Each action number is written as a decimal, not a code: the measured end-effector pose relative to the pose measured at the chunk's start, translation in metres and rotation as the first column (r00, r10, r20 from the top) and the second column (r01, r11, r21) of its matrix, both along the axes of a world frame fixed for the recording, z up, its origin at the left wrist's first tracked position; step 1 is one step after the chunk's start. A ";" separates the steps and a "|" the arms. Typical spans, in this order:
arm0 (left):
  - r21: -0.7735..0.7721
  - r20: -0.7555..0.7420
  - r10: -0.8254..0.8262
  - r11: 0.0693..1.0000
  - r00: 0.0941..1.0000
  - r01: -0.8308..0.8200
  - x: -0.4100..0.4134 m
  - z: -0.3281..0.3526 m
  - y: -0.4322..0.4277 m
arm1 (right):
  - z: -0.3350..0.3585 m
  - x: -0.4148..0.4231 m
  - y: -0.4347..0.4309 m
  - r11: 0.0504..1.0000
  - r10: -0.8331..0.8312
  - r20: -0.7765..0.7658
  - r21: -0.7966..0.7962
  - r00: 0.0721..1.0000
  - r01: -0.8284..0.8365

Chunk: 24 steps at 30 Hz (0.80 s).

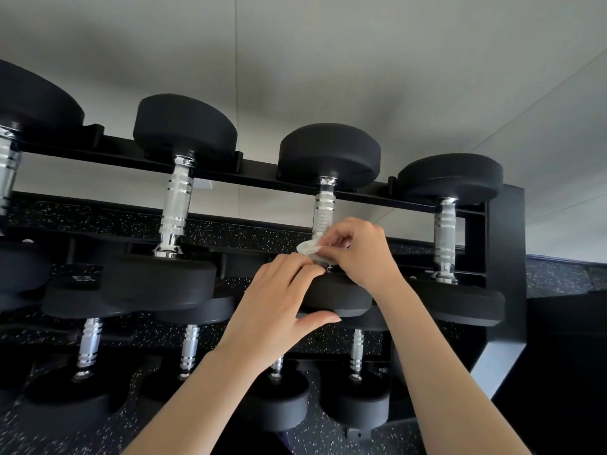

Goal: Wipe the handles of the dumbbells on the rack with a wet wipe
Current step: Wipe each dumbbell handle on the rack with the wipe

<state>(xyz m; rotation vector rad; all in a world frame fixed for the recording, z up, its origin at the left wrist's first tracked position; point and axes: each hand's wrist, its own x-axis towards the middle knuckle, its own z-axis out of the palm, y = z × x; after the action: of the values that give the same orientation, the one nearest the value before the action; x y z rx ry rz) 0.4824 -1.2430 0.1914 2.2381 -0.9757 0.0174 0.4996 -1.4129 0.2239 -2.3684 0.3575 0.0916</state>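
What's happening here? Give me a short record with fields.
Place: black rack holding two rows of dumbbells
Being wiped: third dumbbell from left, top row
Right hand: pinches white wipe against its handle, near end
Left hand: grips that dumbbell's near weight, fingers above, thumb below

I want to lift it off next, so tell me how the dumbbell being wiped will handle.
The dumbbell is probably heavy for its size: thick, solid-looking black heads. Its knurled handle should grip well, though the wipe may leave it damp. Round heads could roll once off the rack.
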 end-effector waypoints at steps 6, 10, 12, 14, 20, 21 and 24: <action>0.010 -0.010 0.006 1.000 1.000 -0.006 0.001 0.001 0.000 | -0.001 -0.010 -0.013 0.999 -0.033 -0.121 -0.007 0.992 0.032; 0.005 -0.020 0.005 1.000 1.000 -0.005 0.000 0.000 0.000 | -0.002 -0.015 -0.016 0.996 -0.079 -0.134 0.018 0.988 0.082; 0.002 -0.010 0.002 1.000 1.000 -0.002 0.001 -0.001 0.000 | -0.001 -0.013 -0.019 0.997 -0.063 -0.181 0.028 0.981 0.069; -0.001 -0.004 0.001 1.000 1.000 -0.001 0.001 -0.001 0.000 | 0.000 -0.010 -0.020 0.997 -0.058 -0.204 0.042 0.977 0.068; 0.000 0.004 -0.001 1.000 1.000 0.001 0.002 -0.002 0.000 | -0.009 -0.010 -0.015 0.965 -0.228 -0.043 0.120 0.973 0.232; 0.001 0.005 -0.004 1.000 1.000 0.004 0.002 -0.002 0.000 | -0.009 -0.007 -0.015 0.956 -0.254 -0.026 0.141 0.967 0.255; -0.002 0.002 -0.006 1.000 1.000 0.006 0.002 -0.001 0.000 | -0.010 0.004 -0.014 0.933 -0.321 0.033 0.182 0.946 0.310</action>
<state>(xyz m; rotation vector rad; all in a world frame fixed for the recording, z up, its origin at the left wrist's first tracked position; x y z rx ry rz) 0.4849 -1.2430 0.1901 2.2336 -0.9826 0.0181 0.5035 -1.4273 0.2143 -2.1071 0.6680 -0.0988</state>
